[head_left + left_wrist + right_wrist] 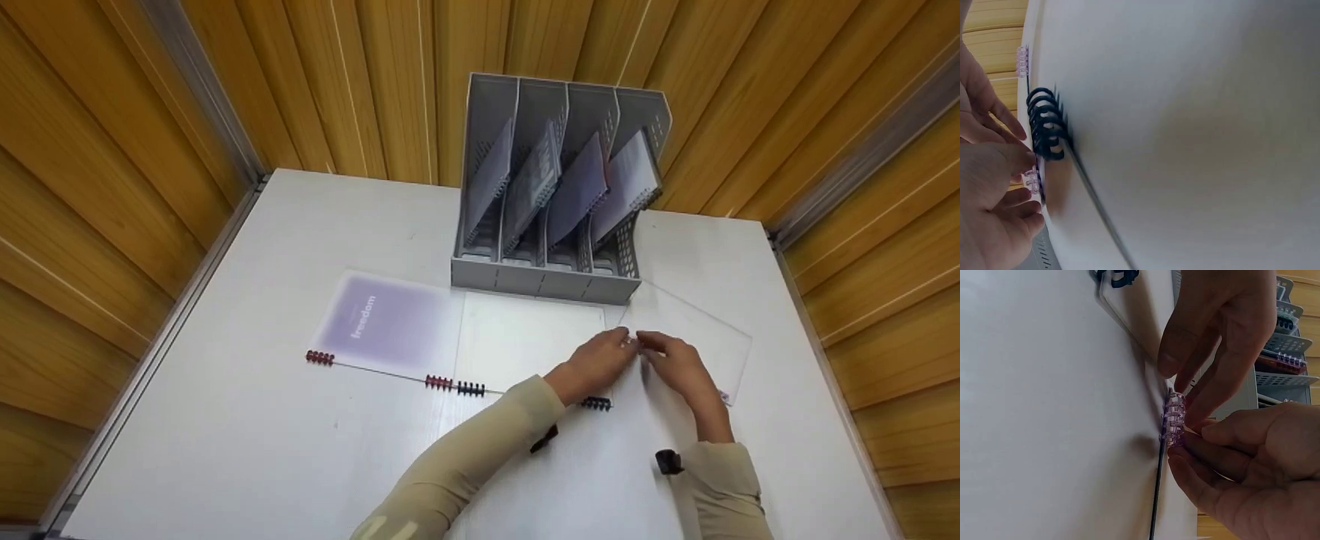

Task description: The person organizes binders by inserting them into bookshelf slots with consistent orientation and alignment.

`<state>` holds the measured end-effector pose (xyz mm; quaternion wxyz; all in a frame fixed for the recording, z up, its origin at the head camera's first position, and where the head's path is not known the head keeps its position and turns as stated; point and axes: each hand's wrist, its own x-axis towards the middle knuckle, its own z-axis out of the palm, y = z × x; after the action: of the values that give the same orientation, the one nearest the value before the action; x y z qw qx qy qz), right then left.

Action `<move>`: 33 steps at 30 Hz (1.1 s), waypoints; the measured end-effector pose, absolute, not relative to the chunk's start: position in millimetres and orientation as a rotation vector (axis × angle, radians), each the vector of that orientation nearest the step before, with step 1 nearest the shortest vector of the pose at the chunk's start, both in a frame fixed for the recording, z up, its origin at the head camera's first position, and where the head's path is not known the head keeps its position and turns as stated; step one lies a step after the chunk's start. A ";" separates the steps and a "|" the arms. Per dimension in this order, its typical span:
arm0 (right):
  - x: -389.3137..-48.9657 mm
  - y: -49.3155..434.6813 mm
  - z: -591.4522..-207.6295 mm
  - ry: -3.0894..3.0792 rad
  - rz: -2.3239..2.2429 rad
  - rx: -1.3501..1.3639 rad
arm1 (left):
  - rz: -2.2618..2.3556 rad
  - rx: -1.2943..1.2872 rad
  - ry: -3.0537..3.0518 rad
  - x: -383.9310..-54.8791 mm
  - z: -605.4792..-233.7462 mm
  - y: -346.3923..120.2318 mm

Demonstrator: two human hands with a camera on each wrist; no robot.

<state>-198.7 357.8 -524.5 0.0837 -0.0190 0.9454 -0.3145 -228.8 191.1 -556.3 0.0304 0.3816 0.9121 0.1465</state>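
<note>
A loose-leaf notebook with a clear cover lies slanted on the right of the table. Clear purplish binder rings sit at one end of its spine, with a second set of rings at the other. My left hand pinches the corner beside the nearer rings. From the other side, my right hand pinches those same rings, its fingertips nearly meeting the left ones. Just left, under my left wrist, is a white notebook with black rings.
Left of the white notebook lies a purple "freedom" notebook with red rings. Behind stands a grey file rack, its slots holding ring-bound notebooks. Wood-patterned walls enclose the white table at the back and sides.
</note>
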 end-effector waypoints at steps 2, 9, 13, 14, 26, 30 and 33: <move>-192.8 358.3 -526.3 2.800 -1.025 0.017 | 0.338 1.200 2.866 -228.5 -557.2 195.0; -172.3 360.3 -530.4 2.602 -1.412 0.253 | -0.147 1.319 2.990 -224.4 -561.9 206.9; -165.1 360.7 -529.1 2.513 -1.538 0.318 | -0.188 1.294 3.028 -222.0 -564.0 212.2; -163.4 360.7 -528.6 2.498 -1.544 0.320 | -0.185 1.289 3.035 -221.6 -564.0 213.0; -146.4 357.5 -529.7 2.453 -1.494 0.322 | -0.257 1.333 3.004 -221.5 -562.8 223.9; -144.7 358.6 -529.0 2.422 -1.539 0.349 | -0.204 1.324 3.012 -221.4 -559.0 224.4; -145.6 359.8 -527.9 2.396 -1.630 0.396 | -0.214 1.361 3.024 -221.6 -553.2 223.3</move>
<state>-145.6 359.8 -527.9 0.1079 0.1345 0.8144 -0.5541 -221.6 223.3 -553.2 -0.0905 0.4080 0.9062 -0.0641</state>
